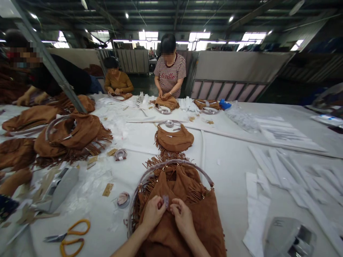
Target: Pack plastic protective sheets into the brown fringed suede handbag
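A brown suede bag (198, 217) with fringe and a wrapped handle lies in front of me at the table's near edge. Over its middle, my left hand (154, 211) pinches a small clear plastic piece (165, 202) between thumb and fingers. Just right of that piece is my right hand (182, 215), its fingers curled together above the bag; anything between its fingertips is too small to make out. Beyond the handle, a smaller fringed brown bag (174, 138) rests on the white table (227, 171).
Orange-handled scissors (71, 233), a tape roll (123, 199) and a tag (107, 190) lie left. Brown bags (69, 135) are piled further left. White strips (281, 171) and a grey dispenser (289, 237) are right. People work across the table and at the left.
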`<state>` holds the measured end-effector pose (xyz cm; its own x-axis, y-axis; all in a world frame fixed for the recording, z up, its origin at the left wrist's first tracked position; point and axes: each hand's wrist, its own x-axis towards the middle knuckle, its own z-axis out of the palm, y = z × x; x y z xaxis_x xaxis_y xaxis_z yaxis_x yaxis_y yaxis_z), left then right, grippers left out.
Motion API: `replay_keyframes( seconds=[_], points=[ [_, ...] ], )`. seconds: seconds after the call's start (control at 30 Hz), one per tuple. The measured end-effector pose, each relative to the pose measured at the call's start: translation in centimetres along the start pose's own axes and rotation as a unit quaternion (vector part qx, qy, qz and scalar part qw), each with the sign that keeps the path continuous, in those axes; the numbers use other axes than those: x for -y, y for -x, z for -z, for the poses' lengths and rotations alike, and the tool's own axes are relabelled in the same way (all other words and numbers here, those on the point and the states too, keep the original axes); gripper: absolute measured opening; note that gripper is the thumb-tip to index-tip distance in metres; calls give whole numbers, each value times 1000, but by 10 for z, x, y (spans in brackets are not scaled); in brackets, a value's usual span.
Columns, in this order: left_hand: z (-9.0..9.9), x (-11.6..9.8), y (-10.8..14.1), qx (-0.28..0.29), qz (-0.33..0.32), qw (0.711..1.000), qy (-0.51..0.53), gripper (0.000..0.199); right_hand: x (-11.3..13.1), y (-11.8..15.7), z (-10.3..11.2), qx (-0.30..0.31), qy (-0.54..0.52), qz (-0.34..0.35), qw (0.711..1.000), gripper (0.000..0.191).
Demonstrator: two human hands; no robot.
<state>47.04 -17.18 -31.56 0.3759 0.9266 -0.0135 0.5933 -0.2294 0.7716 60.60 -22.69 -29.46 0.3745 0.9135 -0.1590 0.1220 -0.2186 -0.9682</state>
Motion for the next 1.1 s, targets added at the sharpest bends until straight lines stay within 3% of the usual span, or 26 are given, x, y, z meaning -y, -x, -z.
replay_keyframes(
  seconds=[0.17,0.33,0.47,0.63,0.73,0.87,0.97,1.1],
  points=[
    [10,0,7,36,-54,998,-17,18,3,1,-17,38,-30,22,999,22],
    [14,4,10,86,-96,991,-39,17,8,-11,-12,109,20,41,993,21],
    [9,6,7,94,-55,994,-18,17,13,-11,-5,120,115,75,983,13],
    [9,1,3,77,-1,995,67,11,16,-9,-3,123,132,99,979,15],
    [14,0,-1,103,-19,985,140,25,14,-8,-1,130,147,116,974,15],
    [18,3,-8,158,-43,970,178,16,9,-5,3,124,177,145,966,18],
    [16,7,-11,179,-38,965,189,20,5,-4,3,113,198,166,959,18],
    [8,12,-8,155,28,961,226,28,3,-3,0,77,198,156,965,20]
  ],
)
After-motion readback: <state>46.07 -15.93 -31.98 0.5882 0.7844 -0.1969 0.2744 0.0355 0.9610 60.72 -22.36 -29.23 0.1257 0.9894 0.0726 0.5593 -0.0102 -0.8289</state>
